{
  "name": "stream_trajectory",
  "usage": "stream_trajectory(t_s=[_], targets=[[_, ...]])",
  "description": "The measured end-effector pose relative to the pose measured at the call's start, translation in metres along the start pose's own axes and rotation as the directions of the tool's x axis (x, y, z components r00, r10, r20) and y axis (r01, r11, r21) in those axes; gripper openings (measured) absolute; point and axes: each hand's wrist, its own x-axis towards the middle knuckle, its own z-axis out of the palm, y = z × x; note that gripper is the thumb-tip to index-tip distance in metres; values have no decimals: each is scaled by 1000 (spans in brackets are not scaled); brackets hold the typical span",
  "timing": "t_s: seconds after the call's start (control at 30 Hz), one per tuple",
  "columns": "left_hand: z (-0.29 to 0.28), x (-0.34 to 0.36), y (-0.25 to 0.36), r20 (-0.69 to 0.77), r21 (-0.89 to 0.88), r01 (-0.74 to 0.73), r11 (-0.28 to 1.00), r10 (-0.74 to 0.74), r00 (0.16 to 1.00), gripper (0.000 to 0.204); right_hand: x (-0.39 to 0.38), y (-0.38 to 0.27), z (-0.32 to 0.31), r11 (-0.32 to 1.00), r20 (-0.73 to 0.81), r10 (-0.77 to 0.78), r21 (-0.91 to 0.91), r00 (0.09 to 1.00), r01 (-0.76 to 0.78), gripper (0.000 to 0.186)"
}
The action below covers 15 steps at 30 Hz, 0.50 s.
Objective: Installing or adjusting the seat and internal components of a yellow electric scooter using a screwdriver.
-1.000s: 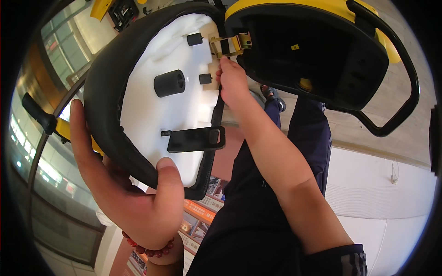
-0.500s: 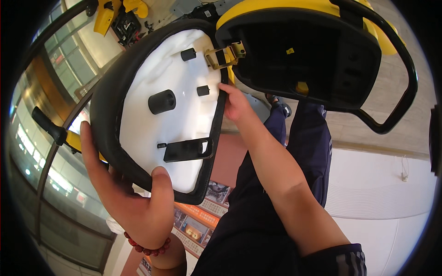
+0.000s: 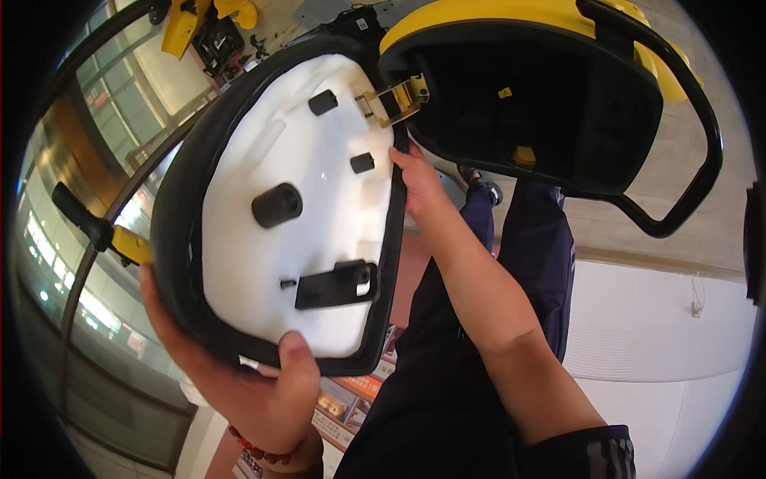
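My left hand (image 3: 239, 351) grips the lower-left edge of a curved black padded seat (image 3: 179, 239), its thumb on the rim. My right hand (image 3: 415, 180) holds the seat's right edge, fingers mostly hidden behind it. The seat's white underside (image 3: 271, 152) faces me, with black cylindrical stubs (image 3: 276, 205) and a flat black latch plate (image 3: 327, 287). A brass-coloured hinge (image 3: 396, 101) at the upper right joins it to a black shell (image 3: 558, 112) with a yellow upper edge, which has a black tubular handle (image 3: 698, 176) along its right side.
Yellow parts (image 3: 183, 28) and an open black case (image 3: 219, 48) lie at the upper left. A black-gripped yellow handle (image 3: 84, 215) sticks out left of the seat. My legs (image 3: 535, 247) are below; a white panel (image 3: 654, 319) stands at the right, a glass front (image 3: 64, 319) at the left.
The seat has dropped lower in view, along with my left hand. My right hand has moved down from beside the hinge to the seat's right edge. The shell has shifted only slightly.
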Motion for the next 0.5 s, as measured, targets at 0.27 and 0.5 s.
stream_trajectory(t_s=[0.27,0.5], targets=[[5,3,-14,-36,20,133,991,-133,991,85,6,-7,6,856,-76,-8,-516,997,-33,44],[-14,11,-47,22,-50,136,990,-135,991,88,-25,-50,56,-206,249,-390,-962,887,179,29]])
